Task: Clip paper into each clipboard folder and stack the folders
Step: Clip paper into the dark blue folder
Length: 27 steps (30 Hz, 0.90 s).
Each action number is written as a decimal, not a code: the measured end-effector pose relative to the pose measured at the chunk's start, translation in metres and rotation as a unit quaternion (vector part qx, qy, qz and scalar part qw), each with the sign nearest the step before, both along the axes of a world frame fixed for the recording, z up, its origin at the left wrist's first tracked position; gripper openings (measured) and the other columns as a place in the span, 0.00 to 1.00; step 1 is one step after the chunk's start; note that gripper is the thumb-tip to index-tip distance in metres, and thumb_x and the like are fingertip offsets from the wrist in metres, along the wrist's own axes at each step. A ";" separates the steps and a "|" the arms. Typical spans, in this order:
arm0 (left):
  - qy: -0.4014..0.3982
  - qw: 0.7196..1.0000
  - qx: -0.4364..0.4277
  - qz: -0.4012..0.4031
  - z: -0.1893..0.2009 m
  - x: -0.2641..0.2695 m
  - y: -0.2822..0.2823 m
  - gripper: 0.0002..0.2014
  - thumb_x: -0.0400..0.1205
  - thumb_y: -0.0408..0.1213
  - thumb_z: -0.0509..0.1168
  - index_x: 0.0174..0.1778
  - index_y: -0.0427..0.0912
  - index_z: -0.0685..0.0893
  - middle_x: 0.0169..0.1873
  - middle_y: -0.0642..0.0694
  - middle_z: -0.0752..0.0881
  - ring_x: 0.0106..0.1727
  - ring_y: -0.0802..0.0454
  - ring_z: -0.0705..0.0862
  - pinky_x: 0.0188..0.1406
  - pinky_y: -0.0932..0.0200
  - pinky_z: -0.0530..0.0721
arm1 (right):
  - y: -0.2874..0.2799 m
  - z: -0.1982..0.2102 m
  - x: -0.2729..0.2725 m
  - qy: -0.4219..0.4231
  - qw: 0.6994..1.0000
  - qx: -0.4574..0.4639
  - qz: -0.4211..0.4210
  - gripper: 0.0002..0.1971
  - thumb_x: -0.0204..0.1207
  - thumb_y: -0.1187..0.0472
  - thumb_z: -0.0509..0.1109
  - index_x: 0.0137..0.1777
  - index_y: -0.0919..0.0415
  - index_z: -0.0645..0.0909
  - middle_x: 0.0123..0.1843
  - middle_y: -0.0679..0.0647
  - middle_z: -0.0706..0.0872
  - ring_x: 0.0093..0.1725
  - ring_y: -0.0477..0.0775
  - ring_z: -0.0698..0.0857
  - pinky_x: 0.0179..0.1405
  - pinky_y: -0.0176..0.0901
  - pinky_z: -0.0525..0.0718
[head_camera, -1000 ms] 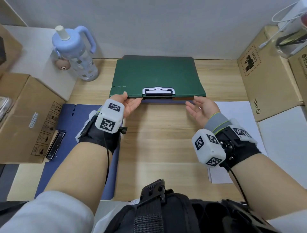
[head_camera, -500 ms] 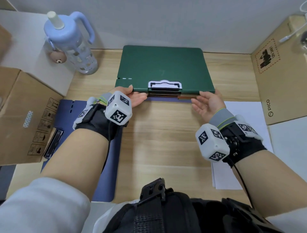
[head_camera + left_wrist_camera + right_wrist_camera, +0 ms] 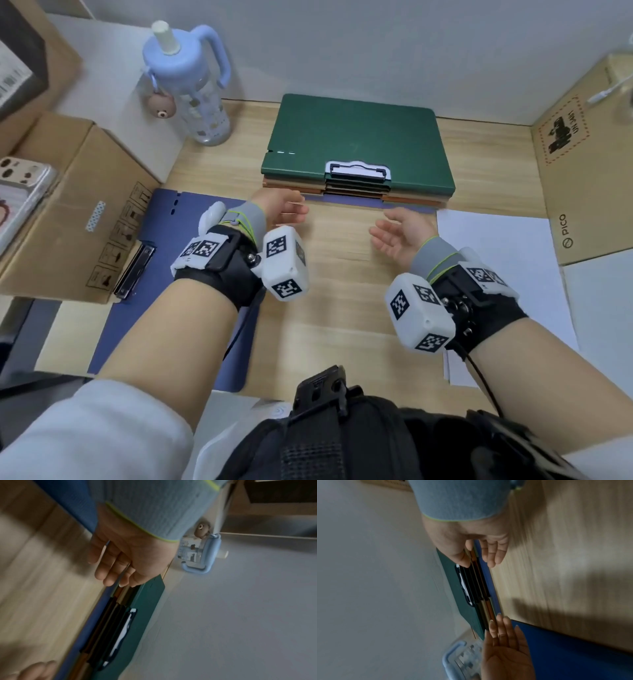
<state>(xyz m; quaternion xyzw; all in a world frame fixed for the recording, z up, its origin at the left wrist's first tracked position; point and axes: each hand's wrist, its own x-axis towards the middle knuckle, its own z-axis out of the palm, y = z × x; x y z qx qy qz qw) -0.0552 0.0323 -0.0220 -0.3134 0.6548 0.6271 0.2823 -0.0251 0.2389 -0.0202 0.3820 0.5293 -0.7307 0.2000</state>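
Note:
A stack of closed clipboard folders (image 3: 356, 150) lies at the back of the desk, a green one on top with its white clip (image 3: 358, 170) at the near edge; brown, orange and blue edges show beneath. My left hand (image 3: 291, 210) hovers just in front of the stack's near left corner, fingers straight, holding nothing. My right hand (image 3: 394, 229) is palm-up a little before the near right part, also empty. The wrist views show the left hand (image 3: 116, 561) and right hand (image 3: 479, 545) at the stack's layered edge (image 3: 120, 615) (image 3: 476, 588). White paper (image 3: 496, 257) lies at right.
An open blue folder (image 3: 161, 240) with its metal clip (image 3: 135, 270) lies at left, partly under a cardboard box (image 3: 68, 212). A blue water bottle (image 3: 191, 85) stands at back left. Another cardboard box (image 3: 582, 178) sits at right. The wall is right behind the stack.
Both hands have come off the stack's near edge and drawn back towards me. The stack of folders stays where it was.

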 end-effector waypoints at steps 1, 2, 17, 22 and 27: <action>0.007 0.999 -0.040 -0.006 -0.001 0.004 -0.003 0.12 0.85 0.36 0.56 0.35 0.46 0.74 0.20 0.51 0.84 0.20 0.57 0.82 0.30 0.63 0.69 | -0.007 0.002 0.004 -0.008 1.000 -0.008 0.025 0.07 0.82 0.66 0.61 0.58 0.64 0.74 0.39 0.55 0.76 0.38 0.53 0.81 0.39 0.44 0.81; 0.017 0.995 -0.092 -0.022 -0.004 0.010 -0.010 0.12 0.84 0.34 0.56 0.34 0.45 0.74 0.26 0.47 0.81 0.25 0.52 0.78 0.31 0.61 0.68 | -0.016 0.003 0.010 -0.016 0.999 -0.013 0.048 0.02 0.82 0.66 0.60 0.50 0.63 0.75 0.40 0.56 0.77 0.38 0.54 0.80 0.40 0.44 0.81; -0.091 0.852 -0.514 -0.036 -0.062 0.126 -0.177 0.29 0.80 0.43 0.61 0.78 0.39 0.66 0.75 0.33 0.68 0.76 0.33 0.68 0.78 0.44 0.64 | -0.090 -0.013 0.063 -0.082 0.971 -0.011 0.225 0.08 0.82 0.65 0.60 0.41 0.56 0.73 0.35 0.54 0.75 0.34 0.50 0.76 0.49 0.45 0.81; -0.087 0.845 -0.523 -0.070 -0.061 0.126 -0.191 0.25 0.79 0.37 0.63 0.72 0.33 0.73 0.70 0.29 0.74 0.70 0.29 0.75 0.71 0.43 0.73 | -0.100 -0.016 0.067 -0.092 0.964 0.010 0.250 0.09 0.81 0.64 0.61 0.39 0.56 0.73 0.37 0.53 0.75 0.35 0.50 0.76 0.41 0.43 0.79; -0.095 0.856 -0.500 -0.090 -0.056 0.129 -0.191 0.20 0.80 0.35 0.63 0.68 0.34 0.79 0.67 0.30 0.78 0.66 0.31 0.78 0.66 0.48 0.77 | -0.106 -0.020 0.071 -0.097 0.960 0.019 0.261 0.07 0.81 0.62 0.63 0.40 0.56 0.74 0.41 0.52 0.77 0.40 0.48 0.78 0.54 0.48 0.76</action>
